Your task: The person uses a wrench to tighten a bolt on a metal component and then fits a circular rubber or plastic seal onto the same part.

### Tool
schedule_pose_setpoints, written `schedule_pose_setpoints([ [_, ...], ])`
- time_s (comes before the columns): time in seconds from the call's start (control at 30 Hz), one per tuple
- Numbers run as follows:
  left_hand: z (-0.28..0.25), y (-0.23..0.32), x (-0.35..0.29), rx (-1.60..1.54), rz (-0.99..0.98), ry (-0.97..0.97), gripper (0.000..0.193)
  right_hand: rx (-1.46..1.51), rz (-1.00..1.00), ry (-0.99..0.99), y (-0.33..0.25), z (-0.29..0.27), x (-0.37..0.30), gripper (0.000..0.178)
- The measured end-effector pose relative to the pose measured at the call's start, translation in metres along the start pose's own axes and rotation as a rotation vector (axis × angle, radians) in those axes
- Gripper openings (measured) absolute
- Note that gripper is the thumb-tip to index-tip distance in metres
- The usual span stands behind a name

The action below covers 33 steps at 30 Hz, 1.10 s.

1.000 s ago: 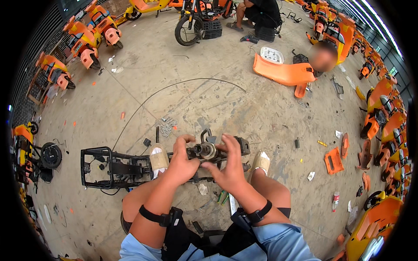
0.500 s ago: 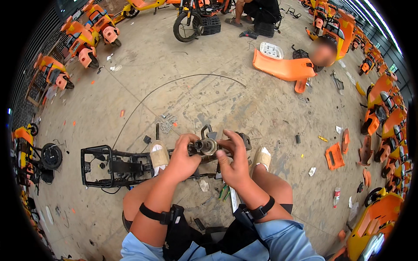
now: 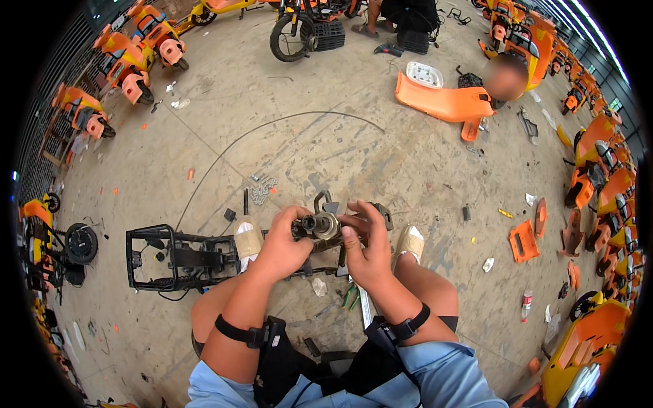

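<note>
Between my knees, a black scooter frame (image 3: 197, 258) lies on the floor, reaching out to the left. At its right end stands a tube with a dark round end (image 3: 309, 223) and a shiny metal ring (image 3: 328, 226) beside it. My left hand (image 3: 282, 248) is closed around the tube's left side, with its fingertips partly hidden. On the other side, my right hand (image 3: 367, 241) curves its thumb and fingers around the ring. A bent black metal hook (image 3: 322, 200) rises just beyond the ring.
Green-handled pliers (image 3: 351, 296) lie near my right knee. Beyond the frame are a chain (image 3: 262, 192) and a long curved cable (image 3: 272, 121). Orange panels (image 3: 442, 102) and a white tray (image 3: 424, 75) sit farther off. A person (image 3: 408, 20) works at the back; scooters line both sides.
My right thumb has shifted slightly upward along the ring. Both hands otherwise stay around the tube and ring, and the frame keeps its place.
</note>
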<state>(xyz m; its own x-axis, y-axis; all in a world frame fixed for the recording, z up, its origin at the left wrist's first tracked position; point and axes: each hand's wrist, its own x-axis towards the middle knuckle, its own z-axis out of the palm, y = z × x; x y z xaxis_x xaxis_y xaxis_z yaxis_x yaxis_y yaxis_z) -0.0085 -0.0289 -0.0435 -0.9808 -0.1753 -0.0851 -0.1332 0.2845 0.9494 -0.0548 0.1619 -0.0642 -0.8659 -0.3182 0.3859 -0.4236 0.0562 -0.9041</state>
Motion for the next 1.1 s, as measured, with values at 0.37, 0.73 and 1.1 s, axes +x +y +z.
schedule_pose_setpoints([
  [0.37,0.007,0.013,-0.005,-0.037,0.068,0.083,0.049,-0.160,-0.151,0.044,-0.013,0.007,-0.002,0.071],
  [0.73,-0.004,0.013,-0.002,-0.065,0.074,-0.033,0.050,-0.054,-0.043,0.055,0.004,0.011,-0.009,0.075],
  [1.1,-0.002,0.008,-0.002,0.100,0.056,0.051,0.047,0.165,0.159,0.066,-0.004,0.006,-0.003,0.063],
])
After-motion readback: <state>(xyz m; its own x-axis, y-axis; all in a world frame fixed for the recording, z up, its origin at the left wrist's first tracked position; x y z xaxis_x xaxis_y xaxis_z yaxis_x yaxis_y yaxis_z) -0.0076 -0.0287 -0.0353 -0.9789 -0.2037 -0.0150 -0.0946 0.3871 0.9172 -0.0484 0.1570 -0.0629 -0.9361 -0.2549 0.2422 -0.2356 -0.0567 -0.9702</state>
